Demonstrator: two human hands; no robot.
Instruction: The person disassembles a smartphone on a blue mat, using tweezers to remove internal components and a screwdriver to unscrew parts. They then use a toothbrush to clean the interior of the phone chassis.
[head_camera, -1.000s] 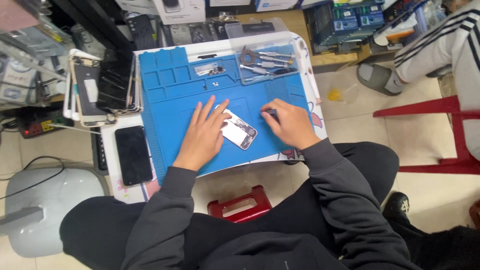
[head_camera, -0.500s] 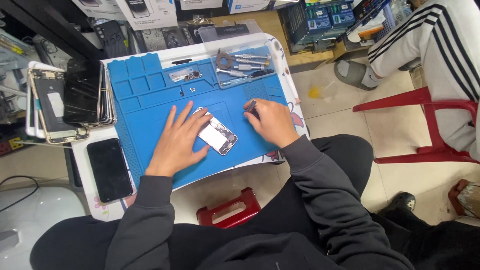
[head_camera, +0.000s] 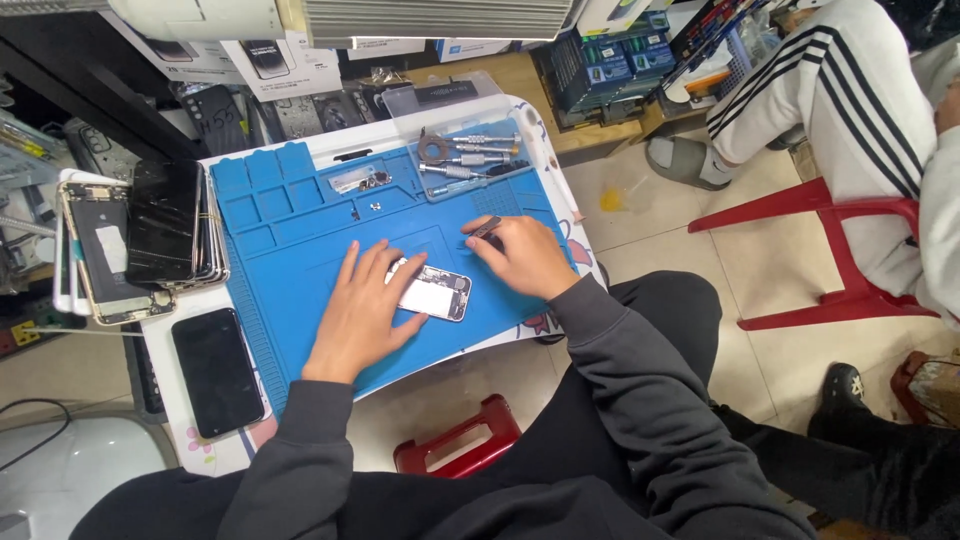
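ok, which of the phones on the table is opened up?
The opened phone under the left hand on the blue mat; its insides show. The black phone lies closed.

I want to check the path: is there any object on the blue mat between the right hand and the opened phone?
Nothing visible does. The right hand, pinching a small dark tool, sits beside the opened phone with only bare blue mat between them. The left hand already rests on the phone's other end.
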